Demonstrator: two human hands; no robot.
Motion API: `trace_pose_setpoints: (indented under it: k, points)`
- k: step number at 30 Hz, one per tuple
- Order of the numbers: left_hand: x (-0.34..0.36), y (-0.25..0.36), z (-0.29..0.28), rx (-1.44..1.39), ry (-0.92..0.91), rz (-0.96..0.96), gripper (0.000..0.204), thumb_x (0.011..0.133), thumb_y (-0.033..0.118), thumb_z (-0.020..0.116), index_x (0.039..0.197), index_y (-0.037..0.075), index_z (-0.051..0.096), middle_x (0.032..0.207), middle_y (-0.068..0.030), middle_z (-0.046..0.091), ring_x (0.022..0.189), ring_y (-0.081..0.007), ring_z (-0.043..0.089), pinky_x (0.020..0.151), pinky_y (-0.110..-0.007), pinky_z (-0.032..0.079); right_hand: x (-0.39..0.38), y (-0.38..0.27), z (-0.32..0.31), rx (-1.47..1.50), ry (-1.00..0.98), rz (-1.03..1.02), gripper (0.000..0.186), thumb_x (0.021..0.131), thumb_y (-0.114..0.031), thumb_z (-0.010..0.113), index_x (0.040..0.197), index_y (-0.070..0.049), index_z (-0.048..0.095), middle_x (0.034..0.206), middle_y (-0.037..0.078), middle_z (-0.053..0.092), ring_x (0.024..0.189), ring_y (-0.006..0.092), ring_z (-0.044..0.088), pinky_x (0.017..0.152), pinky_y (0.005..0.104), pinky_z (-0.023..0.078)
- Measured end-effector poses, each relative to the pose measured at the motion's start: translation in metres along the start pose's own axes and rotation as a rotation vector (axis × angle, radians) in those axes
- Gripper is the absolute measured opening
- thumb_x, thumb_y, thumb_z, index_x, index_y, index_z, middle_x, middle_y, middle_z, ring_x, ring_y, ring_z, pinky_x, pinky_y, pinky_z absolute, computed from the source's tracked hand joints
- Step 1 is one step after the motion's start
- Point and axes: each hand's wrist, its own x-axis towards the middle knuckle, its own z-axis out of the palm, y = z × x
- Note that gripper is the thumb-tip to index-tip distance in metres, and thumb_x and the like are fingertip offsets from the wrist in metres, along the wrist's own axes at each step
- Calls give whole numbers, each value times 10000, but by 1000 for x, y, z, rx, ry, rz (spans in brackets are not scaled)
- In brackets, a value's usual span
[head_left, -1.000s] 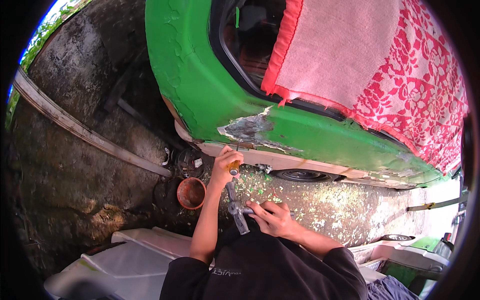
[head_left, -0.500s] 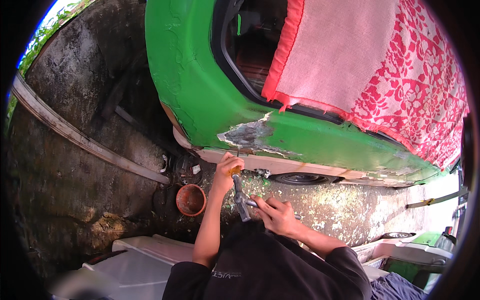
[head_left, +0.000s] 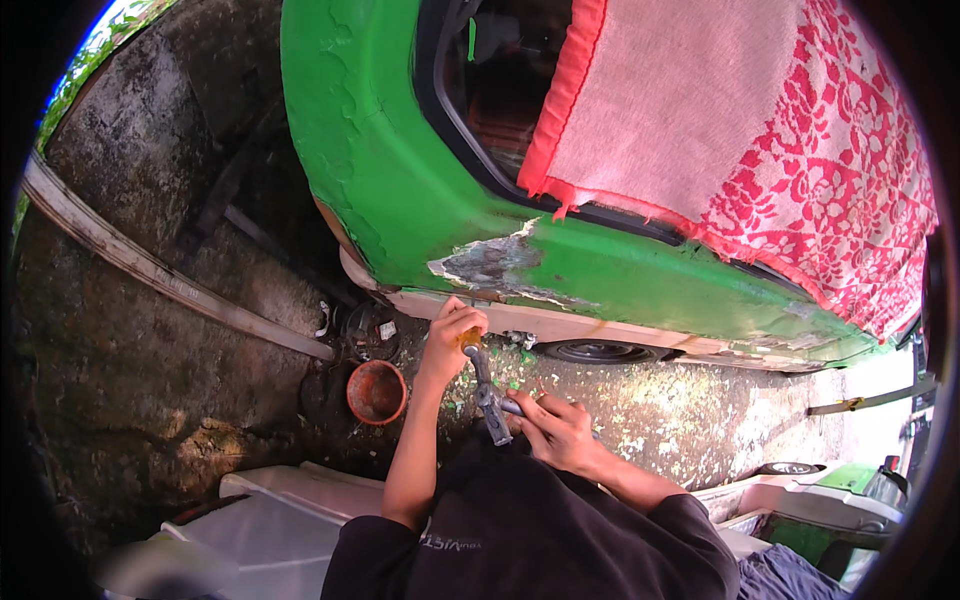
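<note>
My left hand (head_left: 450, 342) is closed around the yellow handle (head_left: 470, 341) of a screwdriver or chisel. Its thin shaft points at the lower body of a green car (head_left: 620, 265), just under a jagged grey patch (head_left: 495, 262) where the paint is broken away. In my right hand (head_left: 560, 430) is a metal hammer (head_left: 492, 408), gripped by its shaft. One end of the hammer head is at the butt of the yellow handle; whether they touch I cannot tell. My fingers cover most of the yellow handle, and the tool's tip is hard to make out.
A red and white patterned cloth (head_left: 690, 110) drapes over the car's window and roof. On the ground to the left stands an orange-brown pot (head_left: 377, 392). A long pale metal strip (head_left: 150, 262) crosses the ground farther left. Paint flakes (head_left: 660, 410) litter the ground; pale vehicle panels (head_left: 280, 530) lie behind me.
The view has shifted slightly, so the scene sits a little farther left and up. The hammer head has turned slightly; both hands keep their holds.
</note>
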Motion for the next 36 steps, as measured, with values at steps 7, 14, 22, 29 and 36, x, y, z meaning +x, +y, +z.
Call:
trace_pose_setpoints:
  k: [7,14,22,29,36]
  points:
    - [-2,-2,-3,-20,-9,-23,208,661,-49,691,812,38,578,808,-32,646,787,-244,526,712,-341,460,4,8,7,-76,-93,-54,508,766,-33,762,1262,-67,660,675,14,535,491,134,532,408,301,416]
    - [-1,-8,-1,-8,-7,9,176,652,1,698,786,44,592,789,-19,646,768,-214,530,684,-317,442,3,6,7,-28,16,-153,459,844,-135,757,1292,-149,660,646,20,506,444,162,499,386,348,432]
    - [-6,-13,4,-13,-9,-40,205,647,-37,684,809,33,578,815,-34,642,800,-247,523,719,-344,459,2,0,4,-42,-44,-97,475,825,-114,773,1286,-115,662,650,9,486,450,141,475,389,326,429]
    - [-1,10,-4,21,-27,-35,203,646,-43,691,796,38,580,818,-33,648,798,-246,530,714,-345,463,-1,5,4,27,-9,66,468,822,-90,774,1277,-98,665,662,13,528,465,137,514,404,325,452]
    - [-2,3,-1,33,-38,-58,193,657,-53,684,793,35,579,812,-37,649,787,-246,534,703,-347,465,0,3,4,30,-33,-7,473,812,-79,769,1272,-94,663,651,20,514,457,142,501,396,323,436]
